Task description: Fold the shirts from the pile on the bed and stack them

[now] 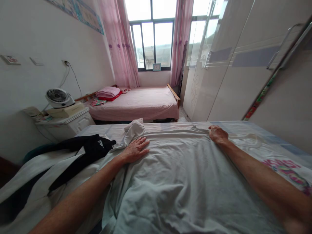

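A pale grey-green sheet (175,169) lies spread and wrinkled over the bed in front of me. My left hand (135,149) rests flat on it, fingers stretched out, close to a bunched-up corner of the cloth (133,130). My right hand (218,135) lies farther off on the sheet's far fold, fingers curled down onto the fabric; whether it pinches the cloth is unclear. A black garment (83,152) lies on the bed to the left of my left arm.
A second bed with a pink cover (138,102) and folded pink bedding (108,92) stands under the window. A white nightstand (67,125) with a small fan (58,97) is at left. A tall wardrobe (231,65) lines the right wall.
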Available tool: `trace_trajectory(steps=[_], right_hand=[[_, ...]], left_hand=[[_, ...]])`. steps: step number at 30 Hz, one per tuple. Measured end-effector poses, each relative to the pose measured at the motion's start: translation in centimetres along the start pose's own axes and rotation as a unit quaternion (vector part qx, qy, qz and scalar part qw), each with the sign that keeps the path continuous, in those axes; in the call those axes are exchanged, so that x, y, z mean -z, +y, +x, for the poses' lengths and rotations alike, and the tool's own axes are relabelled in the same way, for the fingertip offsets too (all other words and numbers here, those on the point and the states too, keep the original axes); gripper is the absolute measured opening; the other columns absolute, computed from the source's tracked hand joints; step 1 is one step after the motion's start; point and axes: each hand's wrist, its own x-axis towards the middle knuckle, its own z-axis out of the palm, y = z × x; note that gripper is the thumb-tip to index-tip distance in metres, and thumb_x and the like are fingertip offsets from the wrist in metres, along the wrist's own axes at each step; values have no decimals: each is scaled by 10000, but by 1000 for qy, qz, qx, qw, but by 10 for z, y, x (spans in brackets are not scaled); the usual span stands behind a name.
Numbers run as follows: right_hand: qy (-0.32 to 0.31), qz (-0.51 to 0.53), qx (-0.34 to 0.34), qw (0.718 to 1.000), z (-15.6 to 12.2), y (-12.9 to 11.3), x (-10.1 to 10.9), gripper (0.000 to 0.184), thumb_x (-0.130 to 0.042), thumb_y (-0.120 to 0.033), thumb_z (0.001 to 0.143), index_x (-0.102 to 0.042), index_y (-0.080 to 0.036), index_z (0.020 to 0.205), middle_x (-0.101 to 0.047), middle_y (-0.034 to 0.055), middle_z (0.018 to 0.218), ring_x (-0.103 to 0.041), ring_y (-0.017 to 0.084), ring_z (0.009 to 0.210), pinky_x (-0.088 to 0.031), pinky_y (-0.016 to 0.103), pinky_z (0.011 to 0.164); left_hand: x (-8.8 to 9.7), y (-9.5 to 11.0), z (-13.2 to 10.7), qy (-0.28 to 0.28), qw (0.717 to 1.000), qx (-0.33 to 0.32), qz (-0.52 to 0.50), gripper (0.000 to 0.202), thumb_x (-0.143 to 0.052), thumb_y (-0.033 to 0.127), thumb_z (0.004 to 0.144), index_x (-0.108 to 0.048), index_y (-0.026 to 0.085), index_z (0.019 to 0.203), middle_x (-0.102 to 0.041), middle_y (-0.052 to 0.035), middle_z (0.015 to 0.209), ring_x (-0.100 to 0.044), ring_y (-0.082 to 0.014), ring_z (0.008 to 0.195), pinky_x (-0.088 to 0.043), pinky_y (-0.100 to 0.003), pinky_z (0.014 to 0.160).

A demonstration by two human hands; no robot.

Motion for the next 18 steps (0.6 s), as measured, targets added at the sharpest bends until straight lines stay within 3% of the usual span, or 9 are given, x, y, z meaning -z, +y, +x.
trace_trajectory(steps=[2,4,6,8,11,14,18], right_hand=[[30,-3,44,999,-11,-20,6,463,-430,-299,835,-564,-137,1247,-572,199,1255,-558,327,1110,-456,465,865],[42,13,155,987,-30,-47,7,499,-397,-396,872,-511,-183,1309,-514,154,1348,-492,312,1202,-410,486,945],[24,32,284,958,-50,-74,0,510,-347,-472,900,-476,-258,1345,-453,83,1425,-411,266,1292,-337,457,1035],[-23,31,350,936,-65,-91,-11,535,-300,-518,914,-445,-288,1374,-384,44,1478,-324,245,1358,-257,444,1092],[-84,6,311,947,-66,-93,-27,588,-235,-543,924,-369,-273,1429,-289,43,1523,-249,242,1394,-212,459,1111],[-103,-16,237,966,-58,-80,-28,618,-210,-535,927,-336,-229,1449,-266,66,1529,-227,249,1401,-200,469,1115],[-88,-9,256,963,-80,-69,-17,625,-199,-548,923,-347,-239,1445,-268,74,1528,-231,255,1400,-217,475,1110]], left_hand=[[8,9,2,8,1000,14,-6,548,-309,502,936,-462,200,1367,-389,-95,1468,-323,-227,1367,-258,-384,1118],[9,24,2,35,999,1,-6,552,-299,525,935,-458,223,1369,-373,-84,1479,-301,-233,1377,-243,-403,1122],[2,35,1,39,999,-27,-3,564,-307,569,920,-410,284,1396,-313,-57,1512,-244,-246,1401,-210,-454,1127],[-8,35,-2,26,999,-25,1,580,-308,595,909,-378,311,1409,-283,-51,1524,-217,-263,1410,-192,-506,1120],[-13,14,-7,27,999,38,10,592,-319,569,915,-381,258,1414,-283,-83,1519,-217,-271,1409,-181,-520,1122],[-3,-9,-16,20,996,90,3,540,-335,495,935,-433,210,1383,-329,-100,1497,-256,-256,1396,-220,-486,1120],[8,-1,-44,49,996,75,-12,507,-334,480,942,-485,212,1344,-396,-97,1462,-307,-238,1375,-254,-453,1118]])
